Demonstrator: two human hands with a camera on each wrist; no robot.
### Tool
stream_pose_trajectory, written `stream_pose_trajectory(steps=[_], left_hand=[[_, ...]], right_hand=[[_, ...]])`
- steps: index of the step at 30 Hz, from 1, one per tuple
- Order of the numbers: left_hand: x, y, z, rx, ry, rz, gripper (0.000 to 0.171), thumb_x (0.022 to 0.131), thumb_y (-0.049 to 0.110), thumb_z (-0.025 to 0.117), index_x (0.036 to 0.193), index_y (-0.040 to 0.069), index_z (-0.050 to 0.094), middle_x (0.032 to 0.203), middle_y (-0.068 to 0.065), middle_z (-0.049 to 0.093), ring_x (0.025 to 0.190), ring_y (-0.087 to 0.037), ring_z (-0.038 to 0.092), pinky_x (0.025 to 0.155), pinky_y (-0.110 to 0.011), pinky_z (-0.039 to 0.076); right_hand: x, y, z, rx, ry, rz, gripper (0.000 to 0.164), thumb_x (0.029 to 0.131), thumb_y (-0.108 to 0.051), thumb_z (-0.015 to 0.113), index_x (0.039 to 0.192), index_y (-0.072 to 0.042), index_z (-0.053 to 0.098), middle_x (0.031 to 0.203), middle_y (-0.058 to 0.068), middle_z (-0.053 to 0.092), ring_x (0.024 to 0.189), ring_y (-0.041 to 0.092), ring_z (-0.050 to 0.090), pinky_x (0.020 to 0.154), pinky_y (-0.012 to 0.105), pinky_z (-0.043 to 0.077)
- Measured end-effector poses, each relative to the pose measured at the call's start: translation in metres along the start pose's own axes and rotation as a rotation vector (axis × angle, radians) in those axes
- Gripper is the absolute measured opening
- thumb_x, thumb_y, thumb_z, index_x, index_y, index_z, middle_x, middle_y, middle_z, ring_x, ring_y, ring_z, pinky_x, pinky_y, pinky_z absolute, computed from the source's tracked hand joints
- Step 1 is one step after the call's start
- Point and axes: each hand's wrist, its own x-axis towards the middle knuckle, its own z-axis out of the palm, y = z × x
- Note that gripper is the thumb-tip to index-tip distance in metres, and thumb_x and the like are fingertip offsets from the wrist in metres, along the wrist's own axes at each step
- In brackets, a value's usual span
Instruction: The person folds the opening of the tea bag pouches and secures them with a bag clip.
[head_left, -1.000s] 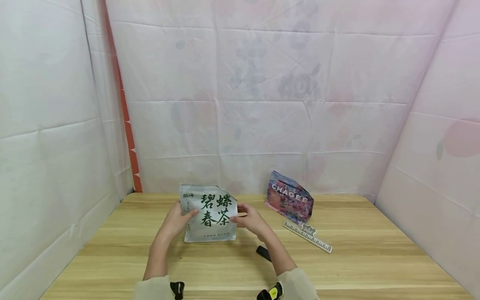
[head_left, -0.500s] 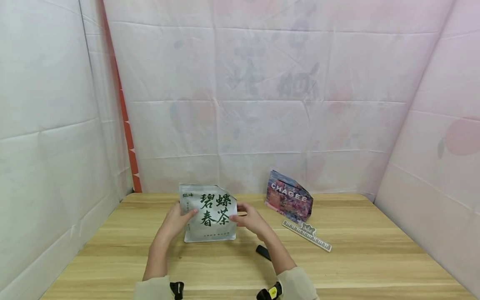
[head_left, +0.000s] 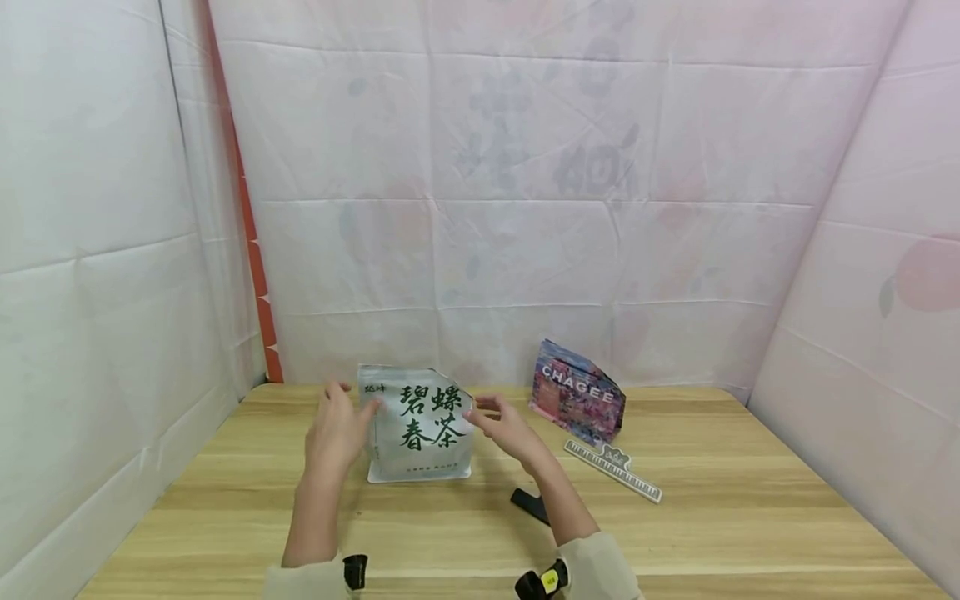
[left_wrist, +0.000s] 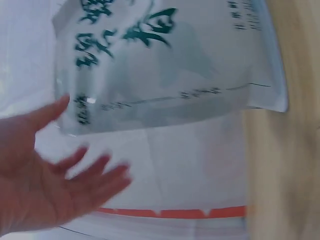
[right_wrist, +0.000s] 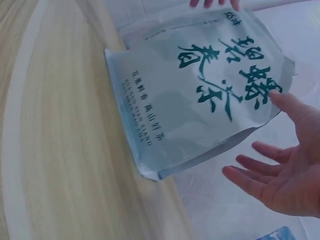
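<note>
On the smooth, wood-grained bench (head_left: 225, 517), I saw a pale silvery pouch (head_left: 422, 454) standing upright on its flat base, its thin film faintly glossy behind bold dark-green brush characters and its top edge slanting down at the right corner. Beside its left edge was the left hand (head_left: 335, 429), held wide: the thumb tip lay at the pouch's margin, while the other fingers, slightly blurred in the left wrist view, were spread apart from the film. The right hand (head_left: 510, 429) was wide too, its thumb over the front near the slanted corner and its other fingers fanned out; from my end I could not tell whether either thumb touched. Farther right stood an angular bag (head_left: 576, 396), printed in mottled purple, pink and blue with white CHAGEE lettering. Just in front of it lay a slim, flat keyboard-patterned strip (head_left: 615, 472) with a scalloped crest. Nearer me, a matte black object (head_left: 529, 504) showed partly behind the right forearm. Creased pale cloth (head_left: 525, 250) hung behind everything, with a narrow red strip (head_left: 258, 296) at left.
</note>
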Motion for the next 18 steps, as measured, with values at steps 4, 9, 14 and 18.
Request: stream_pose_trajectory(steps=[4,9,14,18], left_hand=[[-0.004,0.018,0.000,-0.013,0.243,0.117,0.049,0.090,0.026,0.061,0.119,-0.007,0.039,0.113,-0.026,0.040,0.104,-0.040,0.041,0.081,-0.048,0.040],[0.007,0.042,0.019,0.010,0.319,0.407,0.037,0.087,0.022,0.064,0.111,-0.003,0.052,0.112,-0.019,0.049,0.108,-0.033,0.042,0.094,-0.043,0.034],[0.027,0.049,0.043,0.176,0.284,0.561,0.030,0.089,0.029,0.061,0.101,0.002,0.063,0.100,-0.011,0.061,0.102,-0.029,0.050,0.100,-0.041,0.028],[0.030,0.046,0.052,0.331,0.199,0.528,0.041,0.089,0.046,0.054,0.095,0.008,0.067,0.096,-0.007,0.065,0.098,-0.028,0.053,0.102,-0.044,0.022]], right_hand=[[-0.008,-0.026,0.001,0.015,0.033,-0.077,0.043,0.097,-0.023,0.047,0.125,0.010,0.045,0.124,0.026,0.049,0.116,0.039,0.044,0.093,0.050,0.036],[0.001,-0.043,0.001,0.087,0.040,-0.180,0.040,0.101,-0.021,0.037,0.121,0.011,0.051,0.120,0.024,0.053,0.114,0.036,0.047,0.098,0.047,0.032],[0.003,-0.051,0.004,0.037,-0.013,-0.189,0.035,0.100,-0.014,0.039,0.120,0.012,0.051,0.123,0.026,0.051,0.118,0.039,0.043,0.097,0.049,0.031],[-0.002,-0.048,0.008,0.011,-0.052,-0.170,0.036,0.100,-0.014,0.039,0.122,0.014,0.049,0.125,0.028,0.049,0.120,0.040,0.040,0.098,0.051,0.030]])
